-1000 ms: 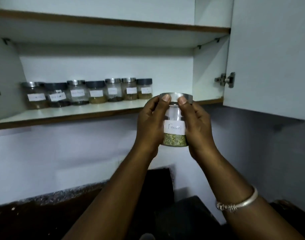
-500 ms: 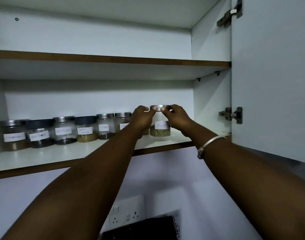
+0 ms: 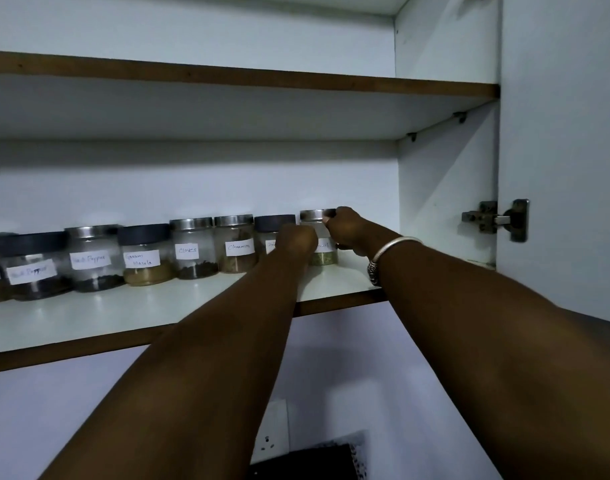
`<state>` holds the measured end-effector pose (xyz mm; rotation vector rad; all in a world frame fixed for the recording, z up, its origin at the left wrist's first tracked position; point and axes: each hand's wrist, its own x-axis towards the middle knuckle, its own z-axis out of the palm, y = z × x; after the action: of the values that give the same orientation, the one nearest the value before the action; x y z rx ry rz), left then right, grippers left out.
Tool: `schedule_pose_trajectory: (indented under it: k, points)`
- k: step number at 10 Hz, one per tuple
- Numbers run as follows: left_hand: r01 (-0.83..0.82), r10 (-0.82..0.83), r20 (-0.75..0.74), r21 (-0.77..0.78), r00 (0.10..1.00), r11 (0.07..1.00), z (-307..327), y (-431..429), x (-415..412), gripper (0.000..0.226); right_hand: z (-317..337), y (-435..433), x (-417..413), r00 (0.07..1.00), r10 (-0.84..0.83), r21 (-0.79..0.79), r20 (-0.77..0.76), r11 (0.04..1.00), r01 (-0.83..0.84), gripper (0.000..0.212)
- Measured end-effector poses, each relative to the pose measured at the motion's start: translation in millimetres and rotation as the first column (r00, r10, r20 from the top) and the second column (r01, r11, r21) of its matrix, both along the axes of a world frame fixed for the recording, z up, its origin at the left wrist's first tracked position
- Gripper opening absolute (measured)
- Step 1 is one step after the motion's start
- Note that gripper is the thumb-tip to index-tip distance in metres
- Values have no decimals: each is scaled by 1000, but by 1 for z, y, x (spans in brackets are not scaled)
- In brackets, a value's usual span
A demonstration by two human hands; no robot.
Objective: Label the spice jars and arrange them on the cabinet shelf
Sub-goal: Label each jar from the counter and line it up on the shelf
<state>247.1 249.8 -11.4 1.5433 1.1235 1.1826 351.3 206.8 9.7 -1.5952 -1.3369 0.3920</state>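
A labelled fennel jar [image 3: 321, 251] with a steel lid and green seeds stands on the white cabinet shelf [image 3: 130, 313], at the right end of a row of labelled spice jars. My right hand [image 3: 348, 230] grips its right side and lid. On its left side my left hand [image 3: 296, 241] holds it and hides part of the label. To its left stand a dark-lidded jar [image 3: 269, 230], the Cinnamon jar [image 3: 236, 249], the Cloves jar [image 3: 193, 252], the Garam Masala jar [image 3: 145, 259] and black pepper jars [image 3: 92, 261].
The cabinet's right wall [image 3: 445, 202] is close beside the fennel jar. The open door [image 3: 566, 150] with its hinge [image 3: 497, 220] hangs at the right. An upper shelf [image 3: 227, 77] is above. A wall socket [image 3: 272, 441] sits below.
The fennel jar went from in front of the cabinet up onto the shelf, then back against the row's right end. Both hands stay on it. The camera has moved closer.
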Motion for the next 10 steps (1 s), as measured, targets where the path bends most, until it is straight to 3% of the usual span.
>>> schedule_pose_trajectory:
  k: [1, 2, 4, 5, 6, 7, 8, 9, 10]
  points:
    - [16, -17, 63, 5, 998, 1000, -1, 6, 0, 42, -5, 12, -5, 996, 49, 1, -81, 999, -49, 37]
    - [41, -36, 93, -52, 995, 998, -1, 8, 0, 43, -12, 20, -3, 999, 6, 16, -52, 1000, -5, 38]
    - [31, -5, 167, -151, 986, 988, 0, 4, -4, 29, -21, 21, -1, 987, 28, 15, -156, 1000, -26, 34]
    - [27, -5, 173, -125, 985, 992, -3, -8, -9, 18, -22, 11, -4, 977, 5, 26, -212, 1000, 0, 43]
    - [45, -33, 199, -54, 980, 998, -2, -23, -14, 26, -16, -9, -11, 959, -17, 97, -282, 994, 46, 37]
    - [123, -130, 230, 43, 964, 991, -3, -57, -25, 21, -20, -49, -35, 928, 127, 189, -349, 980, -63, 21]
    - [178, -220, 231, 189, 948, 966, -21, -107, -52, 19, -41, -104, -63, 906, 248, 336, -343, 933, -129, 18]
    - [251, -328, 239, 304, 914, 919, -63, -166, -97, 24, -81, -160, -88, 851, 359, 412, -383, 891, -191, 16]
    - [231, -315, 236, 324, 919, 917, -125, -212, -138, 28, -138, -202, -115, 830, 412, 411, -376, 877, -249, 19]
